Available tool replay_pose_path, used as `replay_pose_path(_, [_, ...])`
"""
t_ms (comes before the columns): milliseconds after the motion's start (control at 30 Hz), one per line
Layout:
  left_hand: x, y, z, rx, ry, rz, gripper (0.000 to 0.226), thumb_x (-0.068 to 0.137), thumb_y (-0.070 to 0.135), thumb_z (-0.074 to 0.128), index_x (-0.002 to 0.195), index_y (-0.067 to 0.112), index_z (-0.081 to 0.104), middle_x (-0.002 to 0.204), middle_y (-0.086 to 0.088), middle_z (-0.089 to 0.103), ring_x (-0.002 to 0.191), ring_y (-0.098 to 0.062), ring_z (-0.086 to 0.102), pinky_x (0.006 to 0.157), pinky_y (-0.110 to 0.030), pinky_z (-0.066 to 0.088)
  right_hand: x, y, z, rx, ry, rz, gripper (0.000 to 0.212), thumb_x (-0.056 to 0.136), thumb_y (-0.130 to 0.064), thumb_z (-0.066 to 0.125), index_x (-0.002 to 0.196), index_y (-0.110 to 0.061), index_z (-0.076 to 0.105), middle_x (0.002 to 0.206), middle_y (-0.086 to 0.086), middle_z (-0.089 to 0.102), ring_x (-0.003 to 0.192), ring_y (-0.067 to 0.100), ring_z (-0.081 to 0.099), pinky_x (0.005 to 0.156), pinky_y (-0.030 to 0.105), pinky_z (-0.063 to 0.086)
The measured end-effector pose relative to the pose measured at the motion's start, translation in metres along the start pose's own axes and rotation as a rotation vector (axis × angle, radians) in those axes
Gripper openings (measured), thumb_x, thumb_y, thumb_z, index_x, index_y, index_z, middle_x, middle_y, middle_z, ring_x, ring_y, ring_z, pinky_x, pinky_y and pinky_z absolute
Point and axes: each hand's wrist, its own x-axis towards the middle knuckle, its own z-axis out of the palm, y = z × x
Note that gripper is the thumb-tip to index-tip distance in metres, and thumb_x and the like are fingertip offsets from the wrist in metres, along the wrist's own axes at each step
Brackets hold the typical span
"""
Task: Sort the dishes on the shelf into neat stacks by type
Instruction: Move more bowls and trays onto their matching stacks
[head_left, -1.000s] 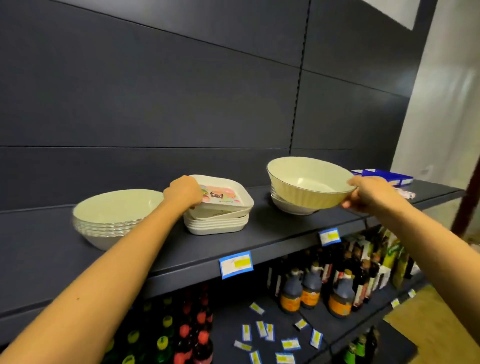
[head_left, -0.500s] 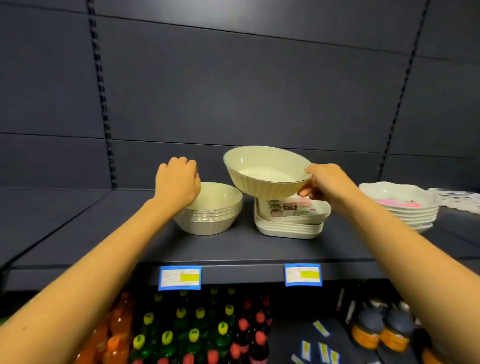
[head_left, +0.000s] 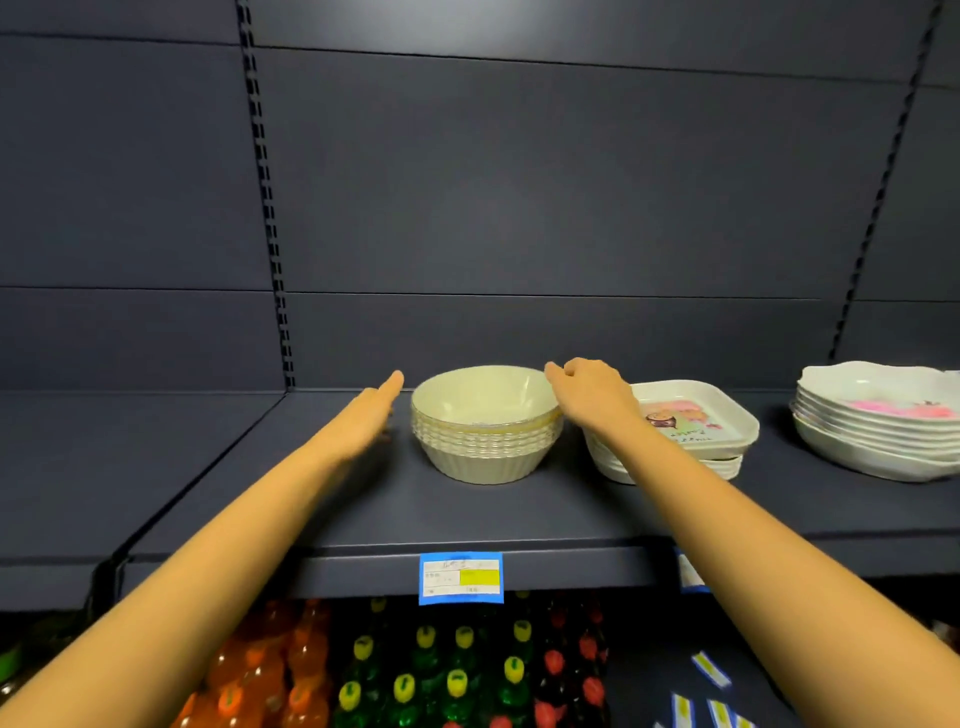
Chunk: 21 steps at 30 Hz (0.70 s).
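On the middle of a dark store shelf (head_left: 467, 512), a stack of ribbed cream bowls (head_left: 488, 428) sits nested and level. It is flanked by a person's left hand (head_left: 371, 415), fingers straight and holding nothing just beside it, and right hand (head_left: 592, 395), fingers loosely bent at the top rim and gripping nothing. The bowl step looks all but done; the next move probably calls for squaring the square printed plates (head_left: 701, 415) just to the right, whose top plate sits askew, with the scalloped plates (head_left: 878, 421) beyond.
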Motion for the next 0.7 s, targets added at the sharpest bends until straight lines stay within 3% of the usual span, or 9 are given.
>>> replay_pose_path(67, [-0.002,0.002,0.006,-0.051,-0.076,0.020,0.050,0.099,0.045,0.026,0.138,0.017,0.042,0.116,0.002,0.054,0.116,-0.020,0.046,0.114,-0.038,0.030,-0.004,0.000,0.003,-0.003,-0.070,-0.009,0.039,0.097,-0.031,0.034,0.120,-0.004,0.050,0.136,0.021,0.047,0.115,0.036,0.049,0.093,0.038,0.040])
replay_pose_path(167, [0.005,-0.004,0.010,-0.065,-0.156,0.090,0.057,0.094,0.049,0.034,0.137,0.012,0.045,0.131,0.005,0.054,0.119,-0.016,0.052,0.111,-0.036,0.035,-0.014,-0.001,0.011,0.067,-0.139,0.006,0.025,0.096,-0.018,0.035,0.111,-0.003,0.047,0.137,0.023,0.047,0.117,0.033,0.047,0.087,0.033,0.035])
replay_pose_path(233, [0.024,-0.020,0.009,-0.106,-0.169,0.060,0.073,0.078,0.053,0.042,0.135,0.008,0.046,0.131,-0.004,0.060,0.117,-0.022,0.058,0.110,-0.042,0.039,-0.018,-0.004,0.014,0.083,-0.138,0.043,0.035,0.095,-0.015,0.035,0.122,0.003,0.047,0.138,0.023,0.047,0.124,0.035,0.046,0.093,0.034,0.037])
replay_pose_path(300, [0.023,-0.020,0.008,-0.143,-0.165,0.052,0.055,0.083,0.037,0.040,0.125,0.004,0.052,0.119,-0.008,0.065,0.107,-0.022,0.060,0.107,-0.040,0.041,-0.021,-0.010,0.017,0.093,-0.128,0.064,0.039,0.094,-0.013,0.037,0.128,0.004,0.045,0.138,0.022,0.047,0.125,0.035,0.046,0.097,0.033,0.038])
replay_pose_path(367, [0.012,-0.013,0.007,-0.100,-0.158,0.087,0.028,0.093,0.017,0.034,0.100,0.007,0.059,0.093,-0.005,0.066,0.084,-0.016,0.058,0.094,-0.033,0.042,-0.024,-0.014,0.021,0.107,-0.137,0.066,0.038,0.093,-0.014,0.038,0.127,0.002,0.046,0.137,0.021,0.047,0.124,0.034,0.047,0.096,0.034,0.039])
replay_pose_path(467, [0.009,-0.016,-0.002,-0.073,-0.110,0.119,0.033,0.096,0.008,0.031,0.076,0.014,0.056,0.079,-0.004,0.060,0.073,-0.015,0.051,0.084,-0.034,0.040,-0.028,-0.020,0.029,0.120,-0.166,0.015,0.030,0.094,-0.019,0.037,0.117,-0.003,0.047,0.136,0.020,0.048,0.123,0.035,0.046,0.094,0.035,0.038])
replay_pose_path(567, [0.006,-0.013,-0.015,-0.024,-0.071,0.099,0.033,0.095,0.007,0.035,0.069,0.014,0.053,0.081,-0.009,0.056,0.072,-0.019,0.047,0.076,-0.030,0.037,-0.031,-0.023,0.030,0.171,-0.231,-0.032,0.029,0.096,-0.029,0.037,0.111,-0.007,0.049,0.129,0.015,0.052,0.118,0.031,0.048,0.085,0.033,0.034])
replay_pose_path(633, [0.006,-0.005,-0.019,0.018,-0.042,0.086,0.026,0.096,0.008,0.039,0.075,0.007,0.056,0.090,-0.015,0.057,0.074,-0.021,0.050,0.072,-0.028,0.038,-0.028,-0.016,0.019,0.157,-0.223,-0.081,0.021,0.097,-0.031,0.037,0.091,-0.012,0.045,0.113,0.012,0.052,0.103,0.024,0.045,0.081,0.028,0.030])
replay_pose_path(700, [0.006,0.006,-0.018,0.091,0.050,0.115,0.032,0.096,0.014,0.043,0.119,-0.005,0.054,0.132,-0.021,0.051,0.115,-0.033,0.051,0.097,-0.038,0.038,-0.024,-0.001,-0.004,0.094,-0.157,-0.133,0.023,0.098,-0.027,0.039,0.103,-0.008,0.052,0.127,0.014,0.053,0.110,0.022,0.046,0.088,0.028,0.034])
